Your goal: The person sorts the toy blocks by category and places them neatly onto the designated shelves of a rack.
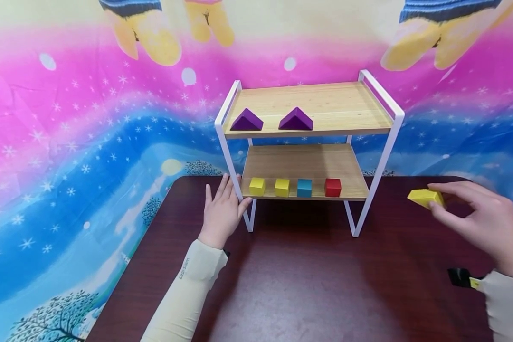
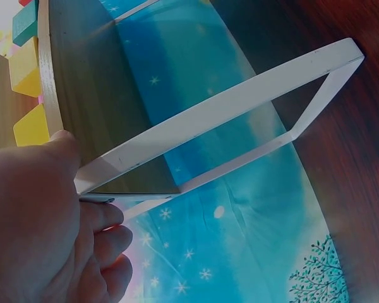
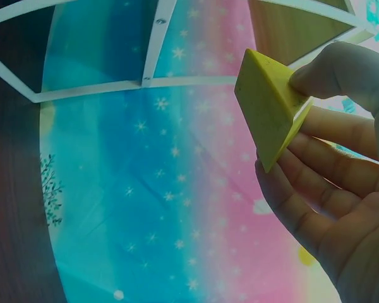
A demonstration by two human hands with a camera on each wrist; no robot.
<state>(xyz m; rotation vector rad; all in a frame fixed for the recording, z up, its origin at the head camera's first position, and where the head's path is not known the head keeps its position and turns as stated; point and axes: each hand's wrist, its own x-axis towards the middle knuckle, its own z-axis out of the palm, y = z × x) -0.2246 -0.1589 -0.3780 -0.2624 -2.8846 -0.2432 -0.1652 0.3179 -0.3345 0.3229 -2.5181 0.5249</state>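
A two-tier wooden shelf rack (image 1: pixel 312 104) with a white metal frame stands on the table. My left hand (image 1: pixel 221 213) holds its left front leg at the lower board, with the thumb at the board's front edge (image 2: pixel 48 82) and the fingers outside the frame. To the right of the rack, my right hand (image 1: pixel 483 216) pinches a yellow triangular block (image 1: pixel 425 197) between thumb and fingers, raised above the table. In the right wrist view the yellow block (image 3: pixel 265 104) shows its triangular end and sloping sides.
Two purple triangular blocks (image 1: pixel 246 120) (image 1: pixel 296 118) sit on the top board. Along the lower board's front stand two yellow blocks (image 1: pixel 257 186) (image 1: pixel 281 187), a blue block (image 1: pixel 304 188) and a red block (image 1: pixel 332 187). A patterned cloth (image 1: pixel 111 118) hangs behind the dark table (image 1: pixel 308 285).
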